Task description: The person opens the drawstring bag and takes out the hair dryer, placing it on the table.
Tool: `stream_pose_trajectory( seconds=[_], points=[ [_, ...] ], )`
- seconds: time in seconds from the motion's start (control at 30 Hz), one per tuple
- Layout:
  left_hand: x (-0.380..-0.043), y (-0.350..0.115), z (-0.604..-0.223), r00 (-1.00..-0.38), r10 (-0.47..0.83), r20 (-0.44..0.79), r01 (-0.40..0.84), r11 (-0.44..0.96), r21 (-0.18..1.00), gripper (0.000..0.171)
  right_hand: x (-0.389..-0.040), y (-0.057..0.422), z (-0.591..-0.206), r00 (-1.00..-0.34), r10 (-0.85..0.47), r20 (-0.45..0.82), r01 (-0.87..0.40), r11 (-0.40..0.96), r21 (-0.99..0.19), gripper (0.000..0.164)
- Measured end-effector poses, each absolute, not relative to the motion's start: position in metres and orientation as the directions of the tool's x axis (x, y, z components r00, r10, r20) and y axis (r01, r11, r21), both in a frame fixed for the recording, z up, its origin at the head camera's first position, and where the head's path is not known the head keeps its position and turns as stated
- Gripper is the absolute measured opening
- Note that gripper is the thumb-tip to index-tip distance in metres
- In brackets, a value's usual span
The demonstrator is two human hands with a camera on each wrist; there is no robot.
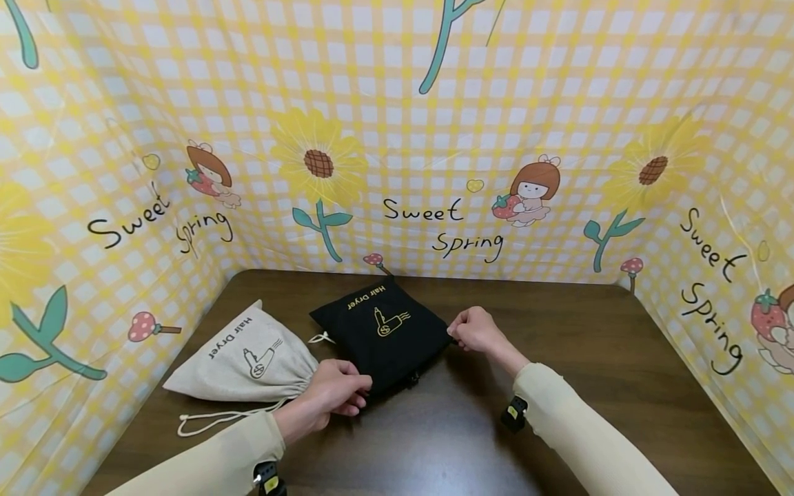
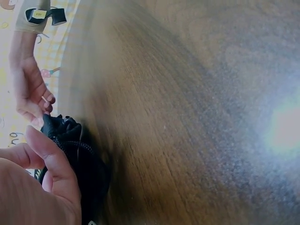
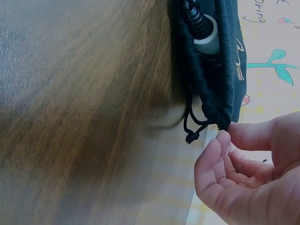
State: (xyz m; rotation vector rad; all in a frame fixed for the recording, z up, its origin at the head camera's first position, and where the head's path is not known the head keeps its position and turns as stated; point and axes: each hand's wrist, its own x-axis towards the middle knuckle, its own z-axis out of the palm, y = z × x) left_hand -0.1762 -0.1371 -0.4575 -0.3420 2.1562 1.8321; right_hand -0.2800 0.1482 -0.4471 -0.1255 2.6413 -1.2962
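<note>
A black drawstring bag [image 1: 397, 331], printed "Hair Dryer" with a yellow dryer outline, lies on the table between both hands. My right hand [image 1: 480, 331] pinches the bag's near right corner between thumb and fingertips, beside a knotted black cord [image 3: 192, 137]. At the near left corner, my left hand [image 1: 335, 389] holds the edge between thumb and fingers. The right wrist view looks into the bag's parted mouth. Inside sits a white, round-ended part [image 3: 208, 43] with a ribbed black cord sleeve [image 3: 199, 21]; the rest of it is hidden by the cloth.
A beige drawstring bag [image 1: 248, 355] with the same print lies on the left, its neck gathered beside my left wrist. Its white cord [image 1: 217, 420] trails on the dark wooden table [image 1: 558, 317]. Yellow checked cloth [image 1: 397, 138] stands around the back and sides.
</note>
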Motion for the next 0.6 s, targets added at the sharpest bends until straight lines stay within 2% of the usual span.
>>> stream_pose_trajectory(
  seconds=[0.6],
  points=[
    [-0.1752,-0.1395,-0.4551,-0.918,0.025,-0.396,-0.389,0.149,0.909,0.012,-0.2801,0.1487,-0.448,-0.974,-0.183,-0.135,-0.003,0.602,-0.799,0.013]
  ],
)
